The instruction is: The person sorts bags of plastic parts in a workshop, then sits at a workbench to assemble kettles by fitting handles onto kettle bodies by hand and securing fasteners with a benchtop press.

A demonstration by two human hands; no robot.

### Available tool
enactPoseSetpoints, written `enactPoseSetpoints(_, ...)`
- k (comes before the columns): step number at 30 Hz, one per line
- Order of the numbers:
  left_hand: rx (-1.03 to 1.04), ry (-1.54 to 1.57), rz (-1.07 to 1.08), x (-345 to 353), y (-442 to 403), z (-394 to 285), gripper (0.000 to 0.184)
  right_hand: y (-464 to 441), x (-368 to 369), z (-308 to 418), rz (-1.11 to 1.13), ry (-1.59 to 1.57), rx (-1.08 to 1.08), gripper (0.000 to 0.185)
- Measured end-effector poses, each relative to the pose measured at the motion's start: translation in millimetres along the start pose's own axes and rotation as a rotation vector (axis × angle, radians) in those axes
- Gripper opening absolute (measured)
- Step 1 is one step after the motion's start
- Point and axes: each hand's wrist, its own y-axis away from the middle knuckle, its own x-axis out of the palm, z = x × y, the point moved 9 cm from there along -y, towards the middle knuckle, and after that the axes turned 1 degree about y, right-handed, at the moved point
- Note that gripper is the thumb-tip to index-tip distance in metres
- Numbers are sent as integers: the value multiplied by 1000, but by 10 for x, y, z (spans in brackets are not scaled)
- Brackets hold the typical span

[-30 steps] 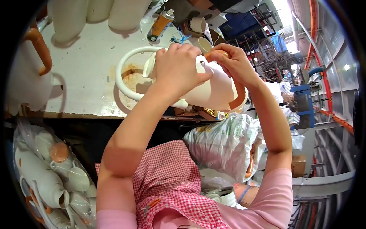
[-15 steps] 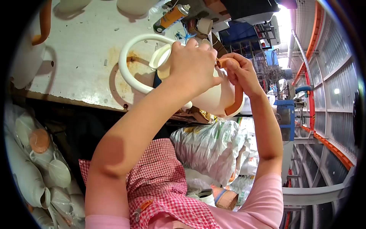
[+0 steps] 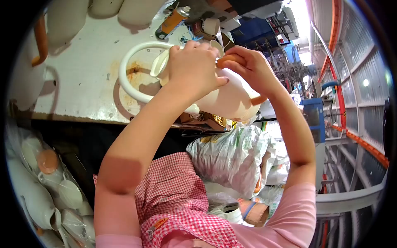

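A cream plastic vessel (image 3: 229,97), which looks like a watering can, lies on its side at the table's right end. From it a long white tube (image 3: 123,76) curves out to the left, beside a wide cream-rimmed opening (image 3: 157,65). My left hand (image 3: 192,68) is wrapped over the upper part of the can, thumb on its side. Between the thumb and fingers of my right hand (image 3: 250,68) is the upper end of an orange-brown handle (image 3: 231,60), close against the can. The handle's lower end meets the can's far end; its middle is hidden behind my right hand.
More cream vessels (image 3: 68,20) stand at the table's far left, one with an orange-brown handle (image 3: 40,41). An orange spray can (image 3: 173,22) lies at the back. Below the table (image 3: 82,87) are a clear bag of white parts (image 3: 39,198) and silvery sacks (image 3: 231,159).
The handle's hollow upper end, which faced the can with its hole showing, now sits against the can. My right hand has moved left and up with it; the view has shifted slightly.
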Motion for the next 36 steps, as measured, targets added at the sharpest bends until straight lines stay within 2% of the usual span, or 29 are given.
enactPoseSetpoints(2, 2, 12, 28, -16, 9, -43, 58, 25, -8, 175, 39, 255, -98, 21)
enactPoseSetpoints(3, -25, 34, 41, -30, -4, -25, 59, 15, -44, 157, 14, 252, -93, 21)
enactPoseSetpoints(4, 38, 16, -50, -48, 5, -40, 59, 9, -27, 163, 30, 288, -128, 21)
enactPoseSetpoints(5, 63, 4, -40, -36, 2, -69, 59, 16, -22, 165, 43, 326, -162, 21)
enactPoseSetpoints(9, 63, 27, -13, -44, -21, -69, 59, 7, -11, 95, 55, 285, -190, 22)
enactPoseSetpoints(13, 132, 54, -82, -85, -15, -134, 55, -3, -23, 71, 61, 295, -220, 20)
enactPoseSetpoints(22, 207, 101, -133, -121, -52, -165, 55, -26, -11, 5, 58, 284, -169, 20)
enactPoseSetpoints(28, 230, 116, -129, -103, -66, -169, 55, -28, 36, -7, 84, 245, -164, 23)
enactPoseSetpoints(34, 208, 125, -79, -86, -71, -161, 52, -25, 42, -6, 72, 244, -208, 19)
enactPoseSetpoints(36, 203, 93, -65, -74, -46, -153, 52, -15, 53, -47, 59, 338, -166, 20)
